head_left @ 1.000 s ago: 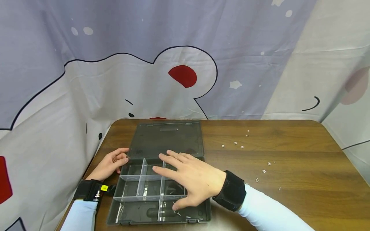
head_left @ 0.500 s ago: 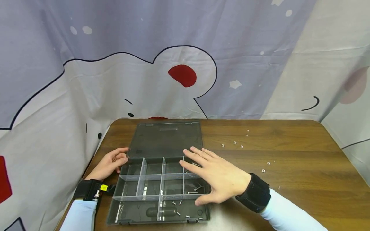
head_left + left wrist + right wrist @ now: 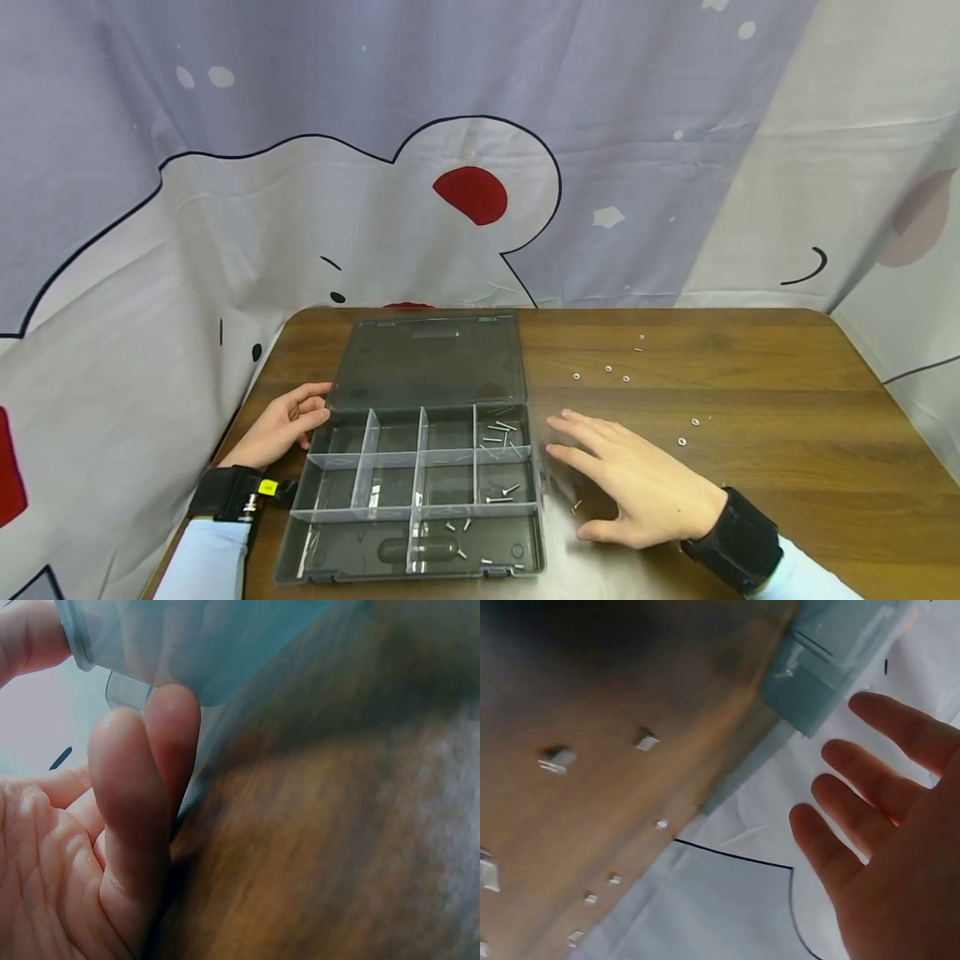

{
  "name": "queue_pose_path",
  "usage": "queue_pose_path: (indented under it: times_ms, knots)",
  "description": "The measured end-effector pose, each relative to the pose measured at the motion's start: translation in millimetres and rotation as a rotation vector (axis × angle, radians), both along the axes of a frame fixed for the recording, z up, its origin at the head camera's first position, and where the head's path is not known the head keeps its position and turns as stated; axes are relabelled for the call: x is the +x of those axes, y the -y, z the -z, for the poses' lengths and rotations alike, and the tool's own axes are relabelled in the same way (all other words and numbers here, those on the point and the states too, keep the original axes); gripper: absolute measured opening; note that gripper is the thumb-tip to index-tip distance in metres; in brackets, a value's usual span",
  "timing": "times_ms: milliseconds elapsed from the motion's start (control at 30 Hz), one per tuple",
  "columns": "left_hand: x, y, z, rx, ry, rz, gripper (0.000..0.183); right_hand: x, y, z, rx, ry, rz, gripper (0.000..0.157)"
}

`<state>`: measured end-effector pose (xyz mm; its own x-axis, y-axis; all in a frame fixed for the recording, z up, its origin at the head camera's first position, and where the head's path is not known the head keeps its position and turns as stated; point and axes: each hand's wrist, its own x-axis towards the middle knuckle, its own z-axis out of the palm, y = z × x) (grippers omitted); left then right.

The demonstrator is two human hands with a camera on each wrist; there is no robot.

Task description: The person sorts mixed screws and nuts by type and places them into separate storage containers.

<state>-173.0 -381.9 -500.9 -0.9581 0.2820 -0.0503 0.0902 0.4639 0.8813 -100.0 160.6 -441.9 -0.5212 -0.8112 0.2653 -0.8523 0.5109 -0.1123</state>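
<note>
In the head view a dark see-through compartment box point(image 3: 447, 492) lies on the table with its lid point(image 3: 431, 360) folded back. My left hand point(image 3: 273, 427) holds the box's left edge near the hinge; in the left wrist view its fingertips point(image 3: 124, 750) meet the clear plastic. My right hand point(image 3: 645, 492) hovers over the table just right of the box, fingers spread and holding nothing. Close below its thumb and fingers lies a small screw point(image 3: 575, 507). Long screws point(image 3: 501, 429) lie in the back right compartment, shorter ones point(image 3: 461, 553) in the front right one.
Several small nuts or washers point(image 3: 608, 368) are scattered over the right half of the wooden table point(image 3: 787, 400), two of them point(image 3: 682, 442) beyond the right hand. A printed curtain point(image 3: 637, 150) hangs behind the table's back edge.
My right hand has moved right, from over the box's right compartments to over the table beside it, uncovering the screws inside. The left hand and the box have stayed in place.
</note>
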Motion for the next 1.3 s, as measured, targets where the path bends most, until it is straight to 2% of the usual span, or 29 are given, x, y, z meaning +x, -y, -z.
queue_pose_path:
  times_ms: [233, 367, 533, 667, 867, 1033, 1167, 1300]
  knots:
    - [-1.0, -1, 0.8, -0.004, -0.002, -0.003, 0.055, 5.6, -1, 22.2, -0.037, -0.022, -0.072, 0.039]
    - [-0.9, -1, 1.8, -0.003, -0.001, -0.007, 0.055, 8.6, 7, 29.6, -0.028, -0.062, -0.053, 0.018]
    - [-0.4, -1, 1.7, -0.01, 0.001, -0.009, 0.055, 11.6, 14, 30.3, -0.021, -0.093, 0.006, 0.023]
    - [0.3, -1, 1.0, -0.013, -0.005, -0.009, 0.055, 12.3, 14, 29.2, -0.016, -0.08, 0.03, 0.027]
    - [0.5, -2, -0.5, -0.013, -0.001, -0.008, 0.055, 7.1, 11, 31.8, -0.022, -0.074, 0.085, 0.031]
    - [0.4, -2, -1.1, -0.014, 0.002, -0.007, 0.056, 1.5, 9, 33.3, -0.011, -0.031, 0.123, 0.033]
    - [0.9, -2, -1.6, -0.019, 0.003, -0.007, 0.056, -4.4, 13, 25.2, -0.026, -0.026, 0.138, 0.034]
    - [1.4, -1, -1.8, -0.018, 0.004, -0.009, 0.056, -10.2, 27, 4.5, -0.1, -0.052, 0.095, 0.033]
